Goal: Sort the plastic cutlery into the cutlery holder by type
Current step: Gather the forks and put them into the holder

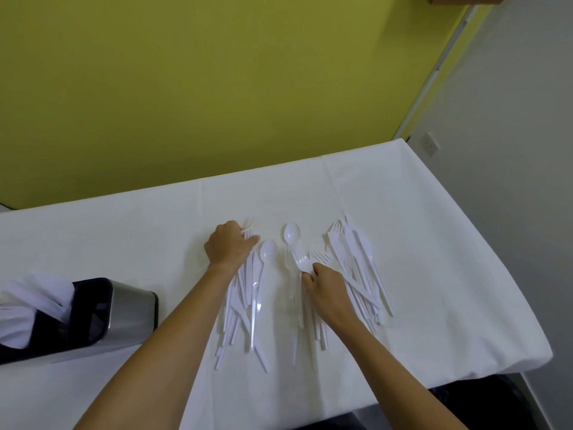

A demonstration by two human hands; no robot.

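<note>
White plastic cutlery lies spread on the white tablecloth in loose piles. A left pile (245, 308) of knives and spoons runs under my left hand (228, 246), whose fingers close on the top ends of several pieces. My right hand (325, 287) pinches a spoon (302, 264) in the middle pile, among forks (319, 256). Another spoon (291, 232) lies between my hands. A right pile (359, 259) holds forks and knives. The steel cutlery holder (124, 311) with a dark rim stands at the left, with white cutlery in its far compartment (34, 305).
The table (434, 243) is covered by a white cloth, and its right edge drops off near the cutlery. A yellow-green wall stands behind it. A white wall with a socket (429, 144) is on the right.
</note>
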